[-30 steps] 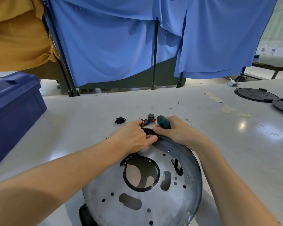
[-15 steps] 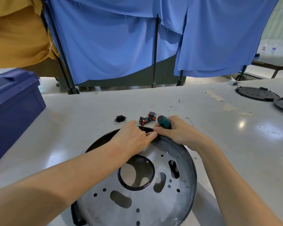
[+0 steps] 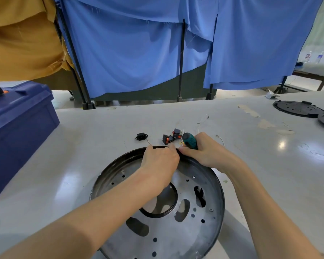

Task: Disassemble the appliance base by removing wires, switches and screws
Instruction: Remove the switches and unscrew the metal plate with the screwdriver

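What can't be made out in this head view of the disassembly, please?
Head view:
Tip of the screwdriver: hidden behind the right hand.
What the left hand grips at the appliance base rim: hidden by its own back.
The base's near edge: cut off by the frame bottom.

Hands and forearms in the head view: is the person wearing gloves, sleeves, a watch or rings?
Nothing worn shows. The left hand and right hand are gloveless, both forearms bare to the frame's edge, no sleeves, no watch or band on either wrist, no ring visible.
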`<state>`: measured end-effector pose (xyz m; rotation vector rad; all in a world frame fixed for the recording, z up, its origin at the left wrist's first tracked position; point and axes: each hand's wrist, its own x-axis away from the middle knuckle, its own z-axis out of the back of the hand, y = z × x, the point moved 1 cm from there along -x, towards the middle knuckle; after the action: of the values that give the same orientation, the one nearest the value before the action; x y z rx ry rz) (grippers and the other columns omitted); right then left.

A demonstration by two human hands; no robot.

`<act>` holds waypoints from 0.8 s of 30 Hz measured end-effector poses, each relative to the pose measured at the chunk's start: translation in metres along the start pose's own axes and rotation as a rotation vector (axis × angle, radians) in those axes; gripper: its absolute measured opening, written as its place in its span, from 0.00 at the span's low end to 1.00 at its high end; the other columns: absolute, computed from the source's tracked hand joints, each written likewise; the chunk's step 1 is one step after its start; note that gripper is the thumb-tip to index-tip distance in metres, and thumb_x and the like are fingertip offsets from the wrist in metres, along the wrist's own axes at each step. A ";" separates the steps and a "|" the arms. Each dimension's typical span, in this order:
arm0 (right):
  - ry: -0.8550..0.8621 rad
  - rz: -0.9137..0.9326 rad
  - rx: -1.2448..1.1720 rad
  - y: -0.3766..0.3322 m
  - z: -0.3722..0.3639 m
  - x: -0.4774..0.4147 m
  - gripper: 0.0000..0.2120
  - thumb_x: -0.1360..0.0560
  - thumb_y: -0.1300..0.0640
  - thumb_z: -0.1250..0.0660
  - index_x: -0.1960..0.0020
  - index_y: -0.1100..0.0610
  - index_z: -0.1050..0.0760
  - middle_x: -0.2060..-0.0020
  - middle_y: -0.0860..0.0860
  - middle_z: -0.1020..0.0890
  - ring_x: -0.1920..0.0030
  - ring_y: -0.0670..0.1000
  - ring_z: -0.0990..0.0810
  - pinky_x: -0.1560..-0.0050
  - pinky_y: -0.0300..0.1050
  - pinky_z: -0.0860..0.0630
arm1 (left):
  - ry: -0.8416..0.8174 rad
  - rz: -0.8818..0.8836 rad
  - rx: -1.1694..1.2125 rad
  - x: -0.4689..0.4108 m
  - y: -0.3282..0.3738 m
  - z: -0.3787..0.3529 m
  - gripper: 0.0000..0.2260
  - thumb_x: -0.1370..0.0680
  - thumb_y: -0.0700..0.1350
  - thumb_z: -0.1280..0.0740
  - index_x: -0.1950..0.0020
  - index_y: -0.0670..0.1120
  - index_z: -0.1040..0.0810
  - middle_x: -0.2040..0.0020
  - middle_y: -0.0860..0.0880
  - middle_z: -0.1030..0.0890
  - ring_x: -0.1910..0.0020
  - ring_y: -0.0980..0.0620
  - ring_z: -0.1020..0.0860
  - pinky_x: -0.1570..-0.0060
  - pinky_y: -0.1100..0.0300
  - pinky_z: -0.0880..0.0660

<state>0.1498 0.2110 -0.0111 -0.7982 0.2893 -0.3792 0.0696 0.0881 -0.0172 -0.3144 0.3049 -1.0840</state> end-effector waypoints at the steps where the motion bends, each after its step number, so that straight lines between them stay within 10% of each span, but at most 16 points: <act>1: 0.000 -0.003 -0.003 0.001 0.000 0.000 0.22 0.24 0.51 0.32 0.68 0.56 0.41 0.75 0.49 0.42 0.73 0.49 0.43 0.71 0.46 0.45 | -0.005 0.047 0.035 0.001 0.001 0.001 0.18 0.25 0.36 0.35 0.37 0.39 0.33 0.46 0.45 0.22 0.48 0.45 0.21 0.59 0.56 0.38; 16: 0.012 -0.002 0.044 0.003 -0.002 0.000 0.23 0.23 0.51 0.32 0.69 0.54 0.42 0.79 0.43 0.42 0.77 0.45 0.44 0.76 0.37 0.46 | -0.088 0.127 0.279 -0.004 0.003 0.010 0.10 0.24 0.36 0.37 0.59 0.47 0.35 0.61 0.50 0.34 0.59 0.49 0.30 0.53 0.51 0.40; 24: 0.004 -0.005 0.061 0.002 -0.003 0.000 0.22 0.23 0.52 0.33 0.69 0.55 0.40 0.79 0.44 0.41 0.78 0.45 0.44 0.76 0.38 0.45 | -0.207 0.173 0.179 -0.006 0.014 0.016 0.10 0.27 0.37 0.34 0.48 0.47 0.29 0.52 0.46 0.31 0.55 0.46 0.26 0.51 0.50 0.37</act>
<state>0.1488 0.2109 -0.0144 -0.7387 0.2789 -0.3927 0.0847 0.1011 -0.0076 -0.2333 0.0486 -0.8929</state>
